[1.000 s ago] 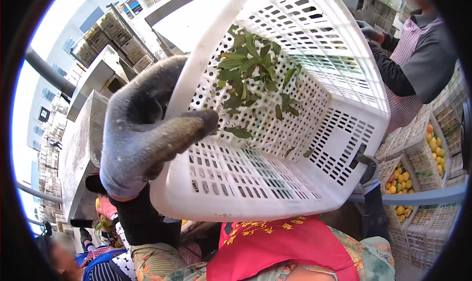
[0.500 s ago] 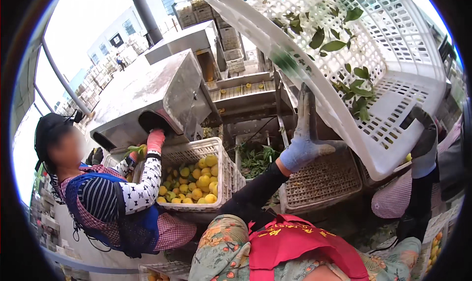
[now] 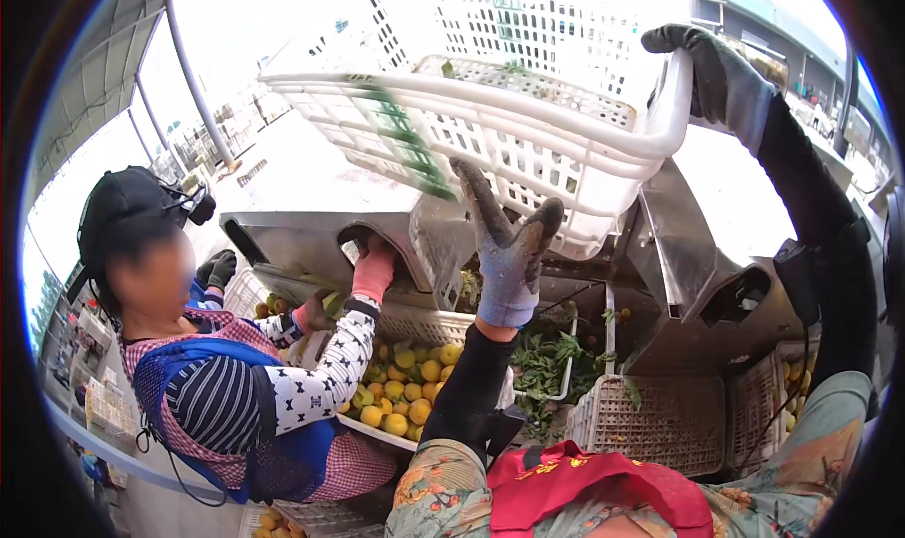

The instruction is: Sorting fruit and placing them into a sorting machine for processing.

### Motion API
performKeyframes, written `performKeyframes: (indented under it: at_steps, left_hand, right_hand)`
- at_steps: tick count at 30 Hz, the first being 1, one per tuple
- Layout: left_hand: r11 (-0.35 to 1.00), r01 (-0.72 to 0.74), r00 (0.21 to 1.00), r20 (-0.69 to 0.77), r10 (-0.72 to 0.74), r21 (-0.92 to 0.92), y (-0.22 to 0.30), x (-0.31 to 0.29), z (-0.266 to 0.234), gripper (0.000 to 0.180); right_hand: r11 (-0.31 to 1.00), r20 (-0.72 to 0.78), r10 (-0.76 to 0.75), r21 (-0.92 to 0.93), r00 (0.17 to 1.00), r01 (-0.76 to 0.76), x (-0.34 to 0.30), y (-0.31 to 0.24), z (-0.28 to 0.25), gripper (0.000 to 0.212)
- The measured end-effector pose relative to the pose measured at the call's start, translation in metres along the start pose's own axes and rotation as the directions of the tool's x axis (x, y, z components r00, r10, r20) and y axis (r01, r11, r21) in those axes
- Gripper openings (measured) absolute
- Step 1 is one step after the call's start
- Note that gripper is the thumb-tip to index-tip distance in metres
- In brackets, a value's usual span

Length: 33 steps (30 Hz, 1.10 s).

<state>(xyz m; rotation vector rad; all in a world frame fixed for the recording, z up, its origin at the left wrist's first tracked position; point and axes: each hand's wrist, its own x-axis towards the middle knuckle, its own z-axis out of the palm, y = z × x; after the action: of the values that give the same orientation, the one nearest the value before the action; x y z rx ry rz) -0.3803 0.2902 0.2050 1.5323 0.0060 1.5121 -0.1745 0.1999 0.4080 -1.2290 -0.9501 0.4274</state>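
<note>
A large white plastic crate (image 3: 566, 128) with slotted walls is held up in front of me, its near side marked with a smeared green patch. My right hand (image 3: 721, 86), in a grey and black glove, grips the crate's right-hand rim. My gloved left hand (image 3: 507, 265) reaches up to the crate's near wall with fingers spread; it seems to touch it, wrapped round nothing. A few bits of leaf (image 3: 448, 69) show inside the crate; most of its floor is hidden.
A co-worker (image 3: 217, 350) on the left has one pink-gloved hand in a metal machine's opening, beside a crate of yellow-orange fruit (image 3: 405, 389). Leaves (image 3: 547, 364) lie below my left hand. A slotted crate (image 3: 650, 425) stands lower right, before a metal chute (image 3: 716, 321).
The crate has swung left and levelled, and its loose leaves are mostly out of sight. My right hand has risen with its rim; my left hand has shifted left. My view has turned.
</note>
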Motion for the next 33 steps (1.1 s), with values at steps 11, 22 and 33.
performKeyframes:
  at_steps: [11,22,33]
  left_hand:
    - [0.478,-0.461,0.838,0.190,0.511,0.748,-0.106,0.126,-0.203,0.050]
    - [0.218,-0.601,0.776,0.497,0.388,0.769,-0.137,0.037,-0.091,0.048]
    - [0.675,0.691,0.316,0.730,-0.605,0.260,-0.139,-0.158,0.052,0.046]
  right_hand:
    - [0.918,0.275,0.232,0.256,0.933,-0.304,0.180,0.126,0.254,0.046]
    - [0.845,0.204,-0.001,0.523,0.979,-0.108,0.030,0.257,0.165,0.027]
    - [0.819,-0.454,0.534,0.486,0.713,-0.305,-0.316,0.295,-0.084,0.022]
